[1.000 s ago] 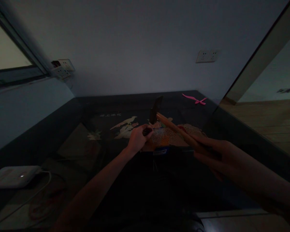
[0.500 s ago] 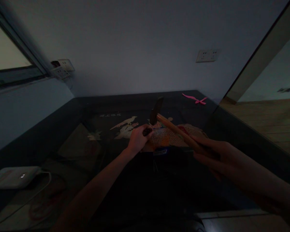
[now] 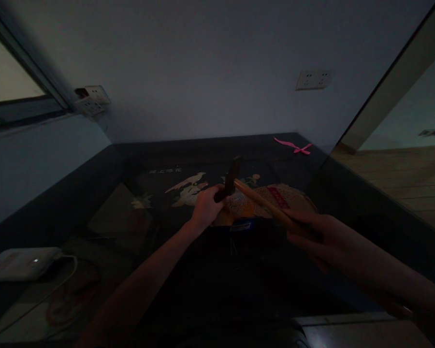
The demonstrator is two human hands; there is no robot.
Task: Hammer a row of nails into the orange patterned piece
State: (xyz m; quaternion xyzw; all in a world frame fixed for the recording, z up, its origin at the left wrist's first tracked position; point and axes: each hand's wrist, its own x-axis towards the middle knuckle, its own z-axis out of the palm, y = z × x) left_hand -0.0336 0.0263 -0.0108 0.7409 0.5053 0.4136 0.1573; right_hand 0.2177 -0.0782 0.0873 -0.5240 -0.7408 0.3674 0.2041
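Observation:
My right hand [image 3: 317, 237] is closed around the wooden handle of a hammer [image 3: 257, 198]. Its dark head is down against the top of my left hand's grip, touching or just above what is held there. My left hand [image 3: 207, 205] is closed, fingers and thumb around a small dark brown rounded thing that looks like a walnut; the hammer head mostly hides it. Beneath and beside my left hand lies a speckled tan packet [image 3: 266, 203] with an orange patch and a red label. A blue label [image 3: 241, 226] shows at its near edge.
The dark table [image 3: 203, 150] bears a bird-and-flower picture and meets the wall behind. A pink ribbon-like thing [image 3: 301, 149] lies at the far right corner. At the left sits a white device [image 3: 21, 264] with a cable. Wall sockets [image 3: 313, 79] are above.
The hammer head has come down from just above my left hand onto the thing held there. My right hand has shifted slightly left; my left hand stays in place.

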